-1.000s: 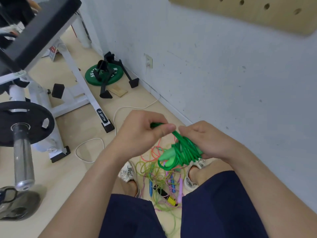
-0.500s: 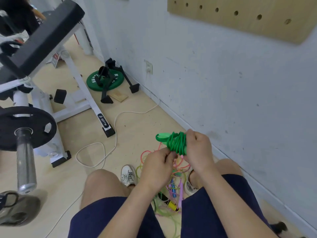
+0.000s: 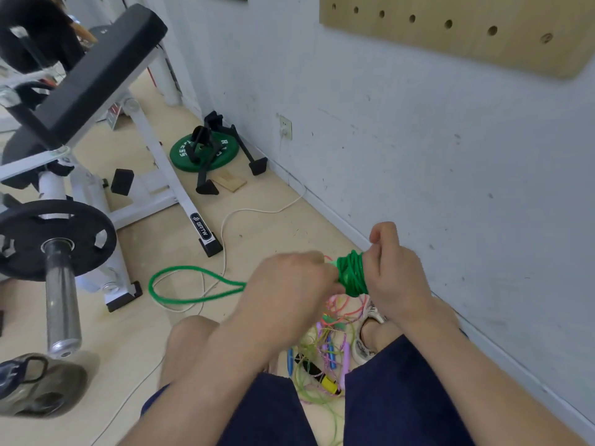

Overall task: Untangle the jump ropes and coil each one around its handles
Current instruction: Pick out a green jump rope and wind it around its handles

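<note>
My right hand (image 3: 394, 278) grips a green jump rope bundle (image 3: 352, 273), its cord wound tightly round the handles. My left hand (image 3: 289, 281) pinches the rope right beside the bundle. From under that hand a loose green loop (image 3: 180, 284) swings out to the left in the air. On the floor between my feet lies a tangle of other ropes (image 3: 325, 352) in pink, purple, blue, yellow and light green; my arms and legs hide part of it.
A white weight bench (image 3: 106, 75) and a barbell with a black plate (image 3: 54, 239) stand on the left. A green weight plate (image 3: 204, 151) and black push-up bars lie by the wall. A white cable (image 3: 251, 212) runs across the floor. The wall is close on the right.
My left hand has pulled a length of green rope out, so a loop now swings to the left. Both hands with the bundle have shifted to the right.
</note>
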### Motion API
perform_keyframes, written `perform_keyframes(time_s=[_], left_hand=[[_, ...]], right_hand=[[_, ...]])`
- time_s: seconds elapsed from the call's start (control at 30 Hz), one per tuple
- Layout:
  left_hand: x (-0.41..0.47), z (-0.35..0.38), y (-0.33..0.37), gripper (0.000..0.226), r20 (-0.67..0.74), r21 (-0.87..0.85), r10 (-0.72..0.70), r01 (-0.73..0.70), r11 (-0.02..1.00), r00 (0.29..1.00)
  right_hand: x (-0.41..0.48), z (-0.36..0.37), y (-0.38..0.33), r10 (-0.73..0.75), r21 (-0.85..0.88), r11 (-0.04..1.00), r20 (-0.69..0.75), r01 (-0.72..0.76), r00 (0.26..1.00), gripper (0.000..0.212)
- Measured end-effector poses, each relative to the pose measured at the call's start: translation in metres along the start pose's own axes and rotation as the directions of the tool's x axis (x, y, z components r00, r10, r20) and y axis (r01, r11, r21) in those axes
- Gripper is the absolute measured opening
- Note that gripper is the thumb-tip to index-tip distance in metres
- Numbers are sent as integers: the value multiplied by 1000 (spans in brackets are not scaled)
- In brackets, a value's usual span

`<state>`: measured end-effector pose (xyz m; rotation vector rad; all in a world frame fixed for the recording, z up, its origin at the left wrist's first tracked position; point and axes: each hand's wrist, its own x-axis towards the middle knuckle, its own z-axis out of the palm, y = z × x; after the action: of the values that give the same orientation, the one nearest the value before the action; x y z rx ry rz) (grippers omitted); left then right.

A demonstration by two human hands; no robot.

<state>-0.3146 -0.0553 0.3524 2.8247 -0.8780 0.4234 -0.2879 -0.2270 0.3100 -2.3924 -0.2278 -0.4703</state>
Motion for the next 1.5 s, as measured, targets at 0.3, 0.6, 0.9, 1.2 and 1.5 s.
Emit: perform_keyframes(time_s=[0.3,0.6,0.9,1.2,1.5], left_hand=[[27,-15,-24,14,246,-884,-330,351,308,911],[17,36,34,22,154,-920,-510,312,239,846],[15,33,39,47,229,-896,-628,413,162,744],[21,48,-27,40,321,-859,-197,372,351,926],[79,110,-95,11,313,90,-227,209,974,922]], right_hand=[[14,-43,-36,-222,387,905,75,177,972,17],[15,-4,-34,644,878,329,60,-347,762,28],[-5,11,-26,172,316,947,-363,-53,916,15],[23,-3,-17,266,519,506,666,-689,697,48],[95,99,46,272,243,904,311,-353,911,23]])
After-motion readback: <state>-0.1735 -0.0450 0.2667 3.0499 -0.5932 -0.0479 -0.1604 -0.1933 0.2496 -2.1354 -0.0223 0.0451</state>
